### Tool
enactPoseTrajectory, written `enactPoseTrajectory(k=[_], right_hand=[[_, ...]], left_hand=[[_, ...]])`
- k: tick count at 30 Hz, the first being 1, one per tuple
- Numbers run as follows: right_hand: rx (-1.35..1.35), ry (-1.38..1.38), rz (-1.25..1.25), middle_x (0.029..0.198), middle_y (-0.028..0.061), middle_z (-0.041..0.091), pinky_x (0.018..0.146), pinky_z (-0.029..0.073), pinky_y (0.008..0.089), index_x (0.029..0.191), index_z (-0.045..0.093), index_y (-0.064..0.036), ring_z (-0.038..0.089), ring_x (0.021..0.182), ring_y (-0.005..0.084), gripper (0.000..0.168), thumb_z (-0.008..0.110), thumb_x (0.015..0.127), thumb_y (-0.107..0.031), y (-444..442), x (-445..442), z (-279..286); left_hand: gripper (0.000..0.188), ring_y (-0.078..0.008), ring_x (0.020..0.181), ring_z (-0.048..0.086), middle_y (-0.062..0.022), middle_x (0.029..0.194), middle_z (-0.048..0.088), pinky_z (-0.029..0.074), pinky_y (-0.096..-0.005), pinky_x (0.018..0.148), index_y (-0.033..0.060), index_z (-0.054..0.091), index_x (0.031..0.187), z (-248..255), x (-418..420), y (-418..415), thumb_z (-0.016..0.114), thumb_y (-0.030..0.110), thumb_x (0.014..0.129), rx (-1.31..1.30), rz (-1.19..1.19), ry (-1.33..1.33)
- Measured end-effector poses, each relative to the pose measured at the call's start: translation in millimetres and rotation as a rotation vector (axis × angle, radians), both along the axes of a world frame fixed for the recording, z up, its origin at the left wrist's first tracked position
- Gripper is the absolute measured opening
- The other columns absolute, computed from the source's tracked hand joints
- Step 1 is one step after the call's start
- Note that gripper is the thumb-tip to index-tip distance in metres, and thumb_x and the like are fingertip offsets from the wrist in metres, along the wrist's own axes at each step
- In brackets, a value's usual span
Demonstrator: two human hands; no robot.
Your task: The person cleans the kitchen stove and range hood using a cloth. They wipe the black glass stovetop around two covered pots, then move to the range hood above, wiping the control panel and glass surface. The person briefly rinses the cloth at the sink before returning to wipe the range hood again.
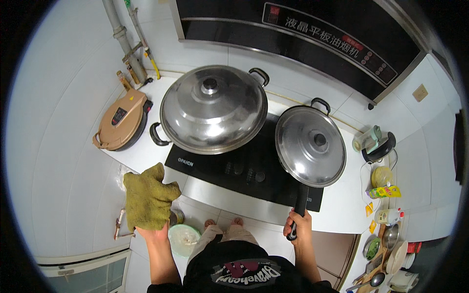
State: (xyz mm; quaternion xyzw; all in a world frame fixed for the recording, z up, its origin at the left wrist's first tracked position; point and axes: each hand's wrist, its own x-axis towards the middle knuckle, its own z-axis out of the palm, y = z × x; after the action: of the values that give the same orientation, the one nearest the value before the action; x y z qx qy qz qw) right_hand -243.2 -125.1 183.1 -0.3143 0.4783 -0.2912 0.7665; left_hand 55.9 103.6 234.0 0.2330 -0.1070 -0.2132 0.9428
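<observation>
My left hand (152,231) is mostly hidden under an olive-green cloth (148,199) draped over its palm and fingers, left of the cooktop's front edge. My right hand (298,225) grips the black handle (301,199) of a frying pan that sits on the right side of the black glass gas cooktop (234,166). A domed metal lid (306,154) with a black knob covers the pan. On the left side stands a large two-handled wok (158,134) under a big domed steel lid (216,121).
A brown electric baking pan (122,119) lies on the counter at left, near pipes (121,33). The range hood (300,40) hangs above. Bottles (388,216), a bowl of greens (373,248) and a ladle (376,280) stand at right. A pale green basin (183,240) is on the floor.
</observation>
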Motion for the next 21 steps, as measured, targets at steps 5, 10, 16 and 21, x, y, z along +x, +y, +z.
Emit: enactPoseTrajectory(k=[5,10,16,21], right_hand=[[-0.016,0.016,0.028,0.056,0.0091,0.05,0.03,0.041,0.0345,0.095,0.045,0.0,0.047,0.034,0.02,0.017,0.057,0.082,-0.001,-5,-8,1],[0.013,0.008,0.041,0.057,0.0097,0.052,0.033,0.045,0.0358,0.099,0.047,-0.002,0.049,0.036,0.0214,0.02,0.059,0.083,-0.004,-4,-11,-2],[0.023,0.067,0.036,0.062,0.0123,0.058,0.038,0.049,0.0386,0.109,0.05,0.0,0.056,0.043,0.0242,0.027,0.062,0.088,-0.011,-6,-10,-3],[-0.896,1.19,0.014,0.069,0.0116,0.064,0.048,0.047,0.0281,0.108,0.06,0.003,0.059,0.051,0.0162,0.03,0.067,0.088,-0.018,-27,-31,-14]], left_hand=[[0.043,-0.0282,0.115,0.052,-0.0146,0.129,0.049,0.046,-0.0377,0.096,0.001,0.04,0.134,21,16,-14,0.045,0.024,0.098,-0.035,-0.087,-0.076],[0.048,-0.0289,0.116,0.053,-0.0145,0.132,0.05,0.048,-0.0398,0.095,0.0027,0.04,0.136,48,58,-47,0.05,0.027,0.097,0.003,-0.122,-0.135],[0.047,-0.0256,0.113,0.054,-0.0098,0.129,0.052,0.048,-0.0383,0.094,0.0064,0.042,0.136,84,132,-125,0.053,0.029,0.096,-0.008,-0.145,-0.269],[0.042,-0.0214,0.116,0.051,-0.0066,0.13,0.051,0.044,-0.0354,0.097,0.0066,0.043,0.134,119,213,-212,0.053,0.024,0.097,0.037,-0.197,-0.339]])
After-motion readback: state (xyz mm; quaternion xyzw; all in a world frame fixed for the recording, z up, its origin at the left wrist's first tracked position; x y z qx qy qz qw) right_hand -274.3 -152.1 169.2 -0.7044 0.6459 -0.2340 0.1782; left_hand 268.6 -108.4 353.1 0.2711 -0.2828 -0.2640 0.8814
